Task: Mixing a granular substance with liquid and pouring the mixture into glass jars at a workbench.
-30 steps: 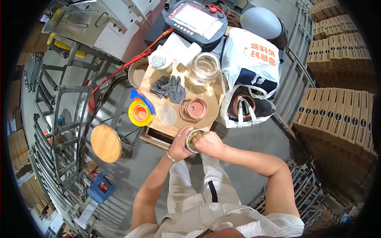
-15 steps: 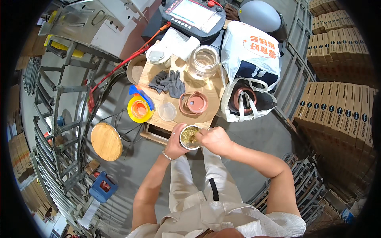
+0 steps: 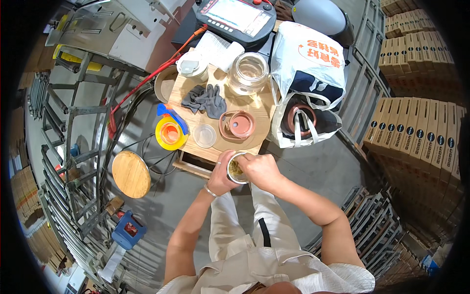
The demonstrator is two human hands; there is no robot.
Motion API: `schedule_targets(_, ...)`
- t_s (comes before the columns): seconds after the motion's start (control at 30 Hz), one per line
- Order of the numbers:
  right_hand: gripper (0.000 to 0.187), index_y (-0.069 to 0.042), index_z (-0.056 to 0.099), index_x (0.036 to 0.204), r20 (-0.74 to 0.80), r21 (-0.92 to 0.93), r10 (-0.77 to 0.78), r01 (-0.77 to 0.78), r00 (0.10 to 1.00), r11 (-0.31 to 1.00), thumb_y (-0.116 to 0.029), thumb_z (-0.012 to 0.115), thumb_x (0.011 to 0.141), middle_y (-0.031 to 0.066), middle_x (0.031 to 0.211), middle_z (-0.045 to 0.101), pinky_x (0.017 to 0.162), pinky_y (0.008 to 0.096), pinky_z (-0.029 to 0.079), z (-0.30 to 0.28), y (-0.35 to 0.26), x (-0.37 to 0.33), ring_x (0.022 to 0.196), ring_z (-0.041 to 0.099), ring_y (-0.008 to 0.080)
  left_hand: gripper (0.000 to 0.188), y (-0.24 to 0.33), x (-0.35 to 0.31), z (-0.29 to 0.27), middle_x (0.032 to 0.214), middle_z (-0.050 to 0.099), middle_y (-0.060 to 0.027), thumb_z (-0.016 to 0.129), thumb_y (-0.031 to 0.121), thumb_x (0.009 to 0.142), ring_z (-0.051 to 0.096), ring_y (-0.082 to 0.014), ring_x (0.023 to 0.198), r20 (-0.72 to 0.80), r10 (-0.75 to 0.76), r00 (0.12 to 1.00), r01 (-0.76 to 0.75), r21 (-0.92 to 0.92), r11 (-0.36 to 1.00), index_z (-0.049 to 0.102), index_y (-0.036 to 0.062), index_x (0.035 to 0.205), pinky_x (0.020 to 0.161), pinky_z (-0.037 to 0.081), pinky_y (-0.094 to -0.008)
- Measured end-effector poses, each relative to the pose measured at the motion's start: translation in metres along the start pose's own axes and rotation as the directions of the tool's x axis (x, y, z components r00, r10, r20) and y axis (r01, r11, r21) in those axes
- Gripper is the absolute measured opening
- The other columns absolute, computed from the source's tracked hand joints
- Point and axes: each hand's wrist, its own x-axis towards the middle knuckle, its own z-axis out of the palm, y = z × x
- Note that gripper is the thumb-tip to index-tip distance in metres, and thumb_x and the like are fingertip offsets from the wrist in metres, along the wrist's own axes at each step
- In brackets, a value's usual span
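My left hand point(image 3: 221, 175) is wrapped round a cup point(image 3: 236, 172) with a pale metallic rim, tilted in front of the small wooden table. Yellow-green loose bits, like dried leaves or flowers, lie inside it. My right hand point(image 3: 263, 171) is closed, its fingertips down inside the cup's mouth; what they grip, if anything, is hidden. Just beyond the cup, on the table, sit a reddish-brown lid with a loop handle point(image 3: 241, 125) and a clear round plastic lid point(image 3: 204, 135).
The table point(image 3: 220, 150) also bears dark grey gloves point(image 3: 205, 101), a glass jar point(image 3: 248, 74) and a white lidded container point(image 3: 192, 68). Yellow tape rolls point(image 3: 171, 133) sit at its left edge, plastic bags point(image 3: 307, 61) at its right. A round wooden stool point(image 3: 131, 174) stands left.
My right hand has moved a little left, its fingers further into the cup and covering more of the contents. The cup and my left hand have shifted slightly right.
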Motion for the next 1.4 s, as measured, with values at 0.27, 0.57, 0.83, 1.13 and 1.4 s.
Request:
schedule_targets(0.27,0.012,-0.006,0.066,0.084,0.387,0.128,-0.082,0.034,0.918,0.991,-0.011,0.057,0.076,0.0150,0.075,0.066,0.060,0.0433,0.052,-0.015,0.006,-0.003,0.070,0.066,0.0303,0.091,-0.003,-0.002,0.006,0.123,0.045,-0.0234,0.085,0.013,0.053,0.045,-0.0404,0.116,-0.003,0.037,0.999,-0.037,-0.033,0.999,0.037,-0.0052,0.128,0.099,0.039,-0.0441)
schedule_targets(0.57,0.012,-0.002,0.067,0.081,0.608,0.041,-0.201,0.223,0.768,0.974,-0.011,0.064,0.072,0.0151,0.083,0.068,0.068,0.0398,0.053,-0.001,-0.008,0.027,0.079,0.068,0.0288,0.094,0.000,-0.002,0.008,0.126,0.044,-0.0237,0.087,0.017,0.052,0.044,-0.0403,0.117,0.023,0.018,1.000,-0.016,-0.088,0.996,0.036,-0.0050,0.129,0.100,0.039,-0.0436)
schedule_targets(0.83,0.019,-0.006,0.069,0.092,0.838,0.045,-0.155,0.217,0.523,0.975,-0.012,0.065,0.074,0.0148,0.092,0.068,0.075,0.0414,0.052,-0.003,-0.014,0.050,0.091,0.065,0.0310,0.094,-0.008,-0.008,0.008,0.127,0.044,-0.0230,0.087,0.020,0.053,0.043,-0.0399,0.119,0.063,0.002,0.998,0.001,-0.051,0.999,0.037,-0.0042,0.129,0.102,0.037,-0.0437)
schedule_targets(1.13,0.019,-0.005,0.069,0.092,0.853,0.051,-0.144,0.194,0.502,0.980,-0.013,0.063,0.076,0.0125,0.096,0.067,0.076,0.0395,0.051,0.031,0.003,0.046,0.090,0.064,0.0288,0.091,-0.009,-0.009,0.004,0.127,0.044,-0.0231,0.085,0.020,0.056,0.043,-0.0397,0.119,0.069,0.025,0.997,-0.020,-0.067,0.998,0.037,-0.0043,0.129,0.101,0.037,-0.0433)
schedule_targets(1.4,0.022,-0.003,0.068,0.094,0.875,0.017,-0.161,0.303,0.457,0.953,-0.013,0.064,0.076,0.0155,0.097,0.067,0.077,0.0409,0.052,0.002,-0.020,0.053,0.090,0.065,0.0310,0.089,-0.017,-0.013,0.006,0.127,0.043,-0.0228,0.085,0.020,0.056,0.043,-0.0392,0.119,0.077,0.018,0.997,-0.009,-0.118,0.993,0.038,-0.0042,0.129,0.101,0.037,-0.0426)
